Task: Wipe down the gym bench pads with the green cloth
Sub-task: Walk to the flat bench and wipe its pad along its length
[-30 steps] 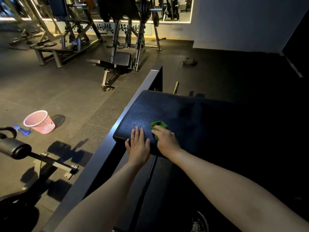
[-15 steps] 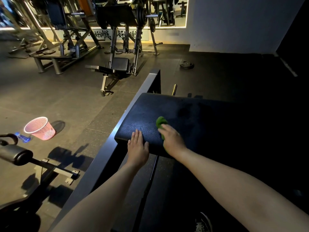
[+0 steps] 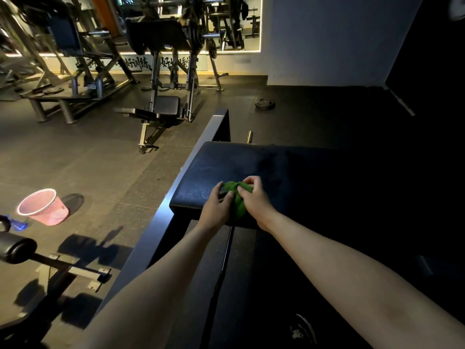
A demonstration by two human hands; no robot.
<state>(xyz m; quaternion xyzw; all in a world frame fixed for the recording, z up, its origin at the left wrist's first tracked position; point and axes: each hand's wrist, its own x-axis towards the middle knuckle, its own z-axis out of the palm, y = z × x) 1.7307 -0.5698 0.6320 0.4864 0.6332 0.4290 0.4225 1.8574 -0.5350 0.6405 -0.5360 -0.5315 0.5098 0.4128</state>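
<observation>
The floor (image 3: pixel 100 167) is the largest thing in view: dark rubber tiles, flecked and matt, with thin seams between them. A broad stretch of it lies open on the left, between the machines at the back and the near gear.

The pad (image 3: pixel 289 167) comes next, a wide black slab with a pebbled, leather-like skin and rounded corners. Its left part catches the light, while its right side runs off into shadow (the edge there cannot be made out). Most of its top is bare.

A beam (image 3: pixel 153 235) of smooth square metal runs slantwise along the pad's left side, close against it, from the far end down toward the viewer.

Well beyond it stands a bench (image 3: pixel 166 107), with a flat black cushion on a steel frame. At the lower left a black roller (image 3: pixel 15 248) sits on a bar with a bolted foot.

A pink basket (image 3: pixel 42 206), round, tapered and latticed, stands on the floor, well apart from the beam. A round plate (image 3: pixel 264 104) lies flat on the floor past the pad.

The left hand (image 3: pixel 216 210) and the right hand (image 3: pixel 254 200) meet over the pad's near left corner, both with fingers curled and grasping the cloth (image 3: pixel 238 205). The cloth is green, soft and bunched, held between them and hanging down by the pad's near edge. Whether it touches the pad cannot be told.
</observation>
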